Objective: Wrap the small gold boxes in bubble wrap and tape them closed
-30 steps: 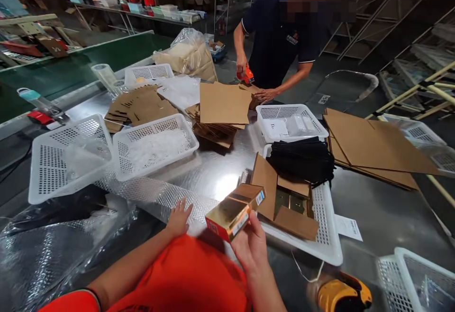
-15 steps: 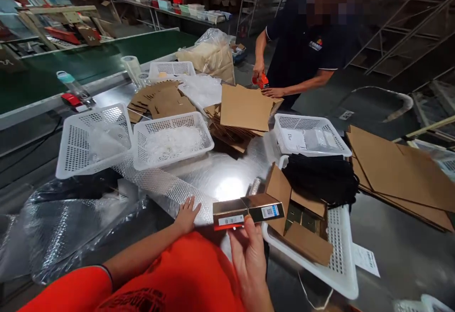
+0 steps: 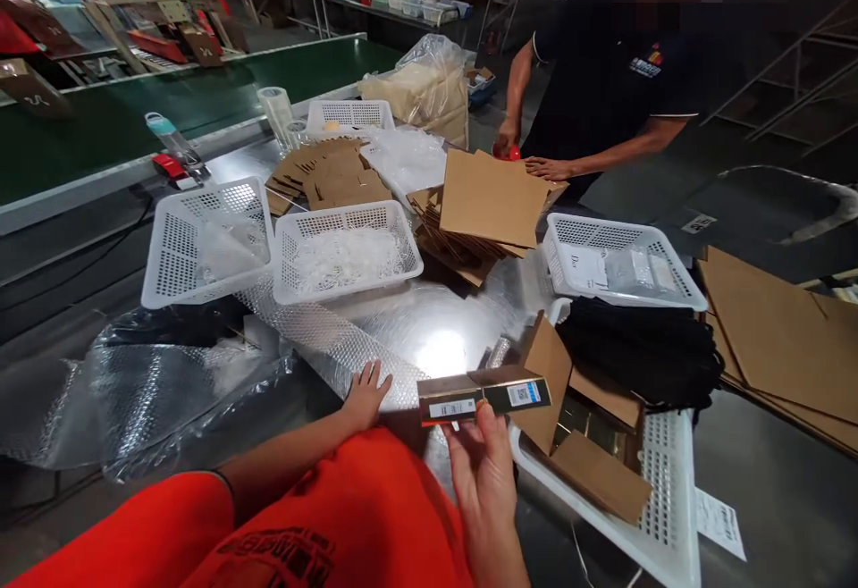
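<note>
My right hand [image 3: 483, 472] holds a long gold box [image 3: 483, 396] with white barcode labels, lying level above the table's near edge. Flat on a strip of bubble wrap [image 3: 322, 342] rests my left hand [image 3: 365, 394], fingers spread. Just right of the box stands a white basket [image 3: 660, 516] with brown cardboard pieces, gold boxes and a black bundle [image 3: 643, 351] at its far end.
Two white baskets [image 3: 207, 244] [image 3: 349, 253] with clear bags stand at the left, a third [image 3: 620, 262] at the right. Flat cardboard stacks [image 3: 492, 199] [image 3: 784, 347] lie about. Across the table a person in dark clothes presses cardboard with a red tool [image 3: 506, 152]. A green conveyor [image 3: 134, 114] runs at the left.
My right hand has turned the gold box from tilted endwise to level and side-on, its labels now facing me. The view has shifted left. My left hand stays on the bubble wrap.
</note>
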`<state>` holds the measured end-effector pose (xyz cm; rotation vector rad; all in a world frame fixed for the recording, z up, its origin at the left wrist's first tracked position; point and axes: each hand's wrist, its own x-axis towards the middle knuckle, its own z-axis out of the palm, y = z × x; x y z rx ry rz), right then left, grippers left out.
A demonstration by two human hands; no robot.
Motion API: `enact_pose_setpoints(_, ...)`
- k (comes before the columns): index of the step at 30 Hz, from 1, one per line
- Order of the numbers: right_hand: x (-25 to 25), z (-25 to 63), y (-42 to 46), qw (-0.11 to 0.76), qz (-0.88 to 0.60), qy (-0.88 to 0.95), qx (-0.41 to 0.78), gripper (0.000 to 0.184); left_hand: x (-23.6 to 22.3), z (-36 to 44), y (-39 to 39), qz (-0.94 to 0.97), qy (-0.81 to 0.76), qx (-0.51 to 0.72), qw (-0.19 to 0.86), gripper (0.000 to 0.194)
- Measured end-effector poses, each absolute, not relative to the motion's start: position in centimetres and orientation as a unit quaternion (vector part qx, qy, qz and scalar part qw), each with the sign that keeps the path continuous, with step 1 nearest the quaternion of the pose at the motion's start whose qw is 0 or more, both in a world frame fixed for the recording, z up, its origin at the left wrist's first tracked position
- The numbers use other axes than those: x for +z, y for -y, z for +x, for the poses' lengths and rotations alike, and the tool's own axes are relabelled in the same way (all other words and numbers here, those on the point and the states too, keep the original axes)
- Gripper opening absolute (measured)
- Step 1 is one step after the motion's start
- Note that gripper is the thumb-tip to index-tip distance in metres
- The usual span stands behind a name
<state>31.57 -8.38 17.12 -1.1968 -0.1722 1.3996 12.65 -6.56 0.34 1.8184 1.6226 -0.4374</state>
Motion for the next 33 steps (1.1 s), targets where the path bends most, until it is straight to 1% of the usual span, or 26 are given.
enact_pose_setpoints(2,15.3,31.9,6.3,0.586,-0.547,0.157,0.576,0.056,0.1,12.6,6.5,0.696,-0.617,-0.168,0.328,0.097)
enact_pose_setpoints(3,14.1,32.1,5.0,0.562,-0.572,0.227,0.553,0.059,0.1,12.6,6.5,0.697,-0.615,-0.172,0.326,0.098)
enact_pose_setpoints(4,12.9,32.4,3.6,0.518,-0.602,0.314,0.521,0.06,0.1,12.6,6.4,0.699,-0.613,-0.178,0.324,0.1)
enact_pose_setpoints(5,11.6,32.5,2.1,0.45,-0.636,0.407,0.478,0.059,0.2,12.5,6.3,0.7,-0.61,-0.184,0.323,0.101)
enact_pose_setpoints(6,10.3,32.6,0.5,0.356,-0.668,0.495,0.427,0.055,0.4,12.4,6.3,0.702,-0.605,-0.191,0.323,0.103)
enact_pose_setpoints(8,8.1,32.2,-2.4,0.137,-0.704,0.623,0.312,0.049,0.7,12.1,6.0,0.709,-0.592,-0.201,0.327,0.105)
enact_pose_setpoints(9,7.3,31.8,-3.8,0.046,-0.707,0.654,0.264,0.048,0.9,12.0,5.9,0.712,-0.586,-0.205,0.328,0.106)
enact_pose_setpoints(10,6.5,31.2,-5.1,-0.019,-0.705,0.671,0.228,0.048,1.1,11.8,5.9,0.715,-0.581,-0.208,0.33,0.106)
enact_pose_setpoints(11,5.9,30.6,-6.2,-0.056,-0.699,0.682,0.207,0.05,1.2,11.7,5.8,0.715,-0.578,-0.21,0.332,0.106)
enact_pose_setpoints(12,5.4,29.9,-7.2,-0.07,-0.693,0.689,0.199,0.052,1.3,11.6,5.8,0.715,-0.577,-0.21,0.336,0.106)
enact_pose_setpoints(14,4.4,29.0,-8.4,-0.07,-0.682,0.7,0.201,0.06,1.4,11.4,5.8,0.712,-0.579,-0.2,0.342,0.106)
enact_pose_setpoints(16,3.2,28.8,-8.6,-0.069,-0.665,0.717,0.2,0.074,1.3,11.4,5.9,0.71,-0.584,-0.184,0.349,0.106)
enact_pose_setpoints(18,1.7,29.5,-7.9,-0.052,-0.658,0.728,0.187,0.088,1.4,11.3,6.0,0.705,-0.59,-0.17,0.356,0.105)
enact_pose_setpoints(19,0.9,30.1,-7.3,-0.037,-0.664,0.725,0.178,0.09,1.4,11.3,6.0,0.702,-0.592,-0.165,0.36,0.104)
enact_pose_setpoints(21,-0.6,31.7,-6.1,0.005,-0.685,0.709,0.168,0.084,1.5,11.1,6.0,0.703,-0.59,-0.161,0.363,0.1)
enact_pose_setpoints(24,-2.1,34.1,-4.0,0.103,-0.69,0.694,0.178,0.069,1.9,10.8,5.8,0.713,-0.579,-0.178,0.352,0.095)
enact_pose_setpoints(28,-3.2,36.1,0.8,0.213,-0.684,0.676,0.172,0.062,2.3,11.0,5.4,0.724,-0.577,-0.208,0.315,0.085)
enact_pose_setpoints(30,-3.8,36.4,4.3,0.262,-0.662,0.682,0.166,0.055,2.5,11.2,5.3,0.731,-0.576,-0.215,0.297,0.083)
enact_pose_setpoints(32,-4.5,36.0,7.8,0.291,-0.629,0.701,0.166,0.045,2.6,11.2,5.2,0.738,-0.571,-0.216,0.288,0.083)
enact_pose_setpoints(33,-4.9,35.6,9.2,0.29,-0.619,0.711,0.167,0.041,2.6,11.2,5.1,0.74,-0.568,-0.215,0.287,0.083)
